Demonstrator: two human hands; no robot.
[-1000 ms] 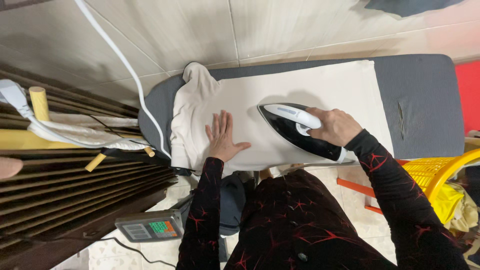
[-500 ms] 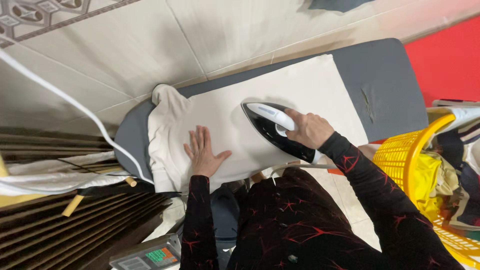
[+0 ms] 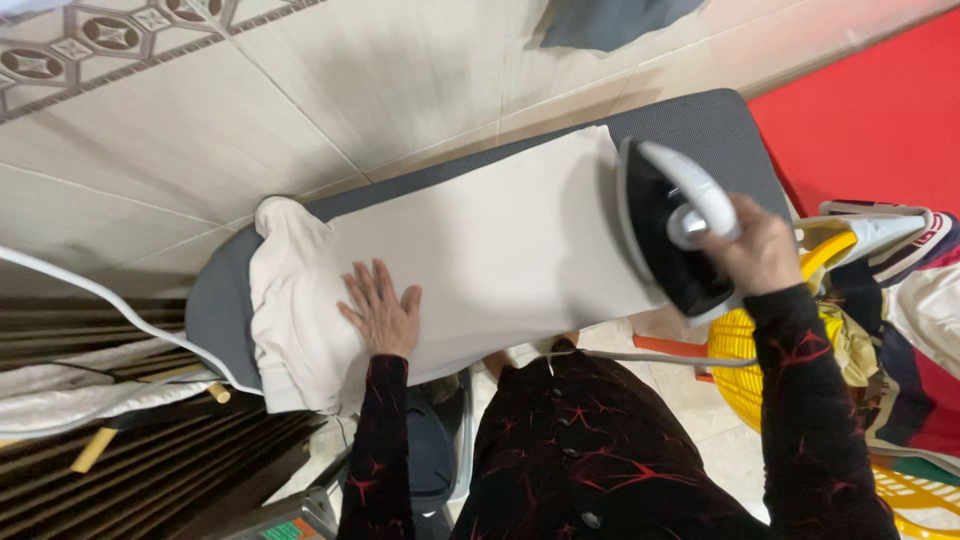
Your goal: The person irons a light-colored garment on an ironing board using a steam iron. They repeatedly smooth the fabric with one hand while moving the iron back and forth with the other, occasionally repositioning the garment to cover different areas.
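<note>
Right hand (image 3: 762,245) grips iron (image 3: 668,232); left hand (image 3: 382,312) flat on cloth (image 3: 480,250).

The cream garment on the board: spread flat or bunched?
Mostly spread flat: the cream garment lies smooth along the ironing board, bunched only at its left end.

Beige tiled floor (image 3: 330,90) beyond the grip, patterned tile border (image 3: 90,40) at its far left corner. Dark grey cloth (image 3: 610,20) lying on the tiles above the grip. Red floor mat (image 3: 870,110) right of it. Yellow plastic laundry basket (image 3: 745,370) just below the grip, holding striped clothes (image 3: 920,330). Small digital scale (image 3: 285,525) far lower left, near dark wooden slats (image 3: 150,470).
</note>
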